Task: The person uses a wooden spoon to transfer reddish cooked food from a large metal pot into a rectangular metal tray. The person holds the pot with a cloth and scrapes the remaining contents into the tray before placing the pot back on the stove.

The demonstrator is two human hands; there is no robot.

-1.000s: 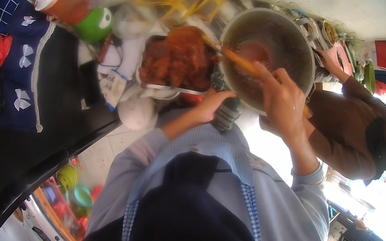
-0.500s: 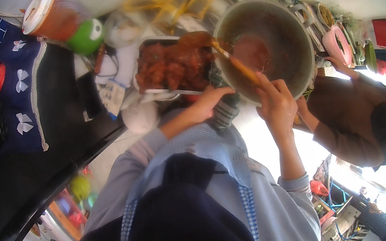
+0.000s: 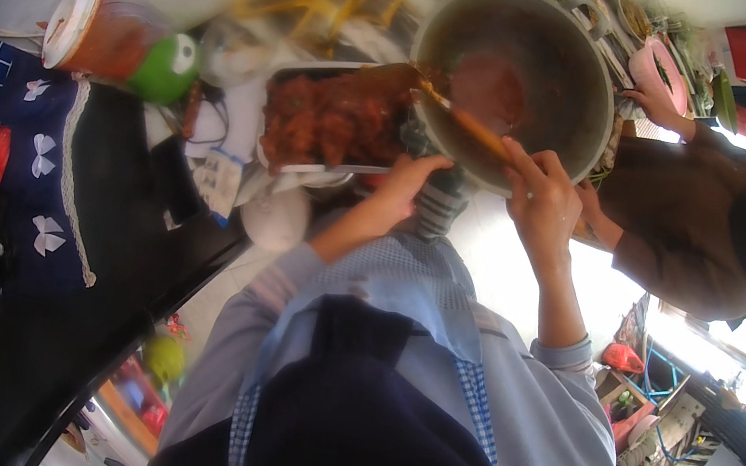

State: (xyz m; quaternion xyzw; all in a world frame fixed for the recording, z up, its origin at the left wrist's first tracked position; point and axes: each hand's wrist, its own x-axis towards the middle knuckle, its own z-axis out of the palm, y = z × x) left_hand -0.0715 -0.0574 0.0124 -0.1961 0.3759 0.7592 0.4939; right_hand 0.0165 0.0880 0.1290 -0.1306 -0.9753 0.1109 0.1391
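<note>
My right hand [image 3: 540, 196] is closed round the wooden handle of a cooking spatula [image 3: 472, 132]. Its sauce-coated head is blurred and hangs over the pot-side end of a white tray [image 3: 343, 176]. Dark red sauced pieces of food [image 3: 327, 123] fill that tray. A large, deep metal pot [image 3: 595, 122] stands to its right, with reddish sauce [image 3: 487, 95] at the bottom. Between tray and pot, my left hand [image 3: 402, 194] grips a striped cloth [image 3: 438, 209] by the pot's near left side. The thumb lies on top; the other fingers are mostly hidden.
A co-worker in brown [image 3: 688, 215] stands at the right, one hand by a pink basin [image 3: 657, 73]. At the left are a tub with a white lid [image 3: 71, 24], a green round object [image 3: 165, 68] and a dark counter [image 3: 106, 191]. Yellow frames [image 3: 331, 7] stand behind the tray.
The spatula and my right hand have shifted slightly right. My left hand stays by the pot with the cloth. The view has shifted a little.
</note>
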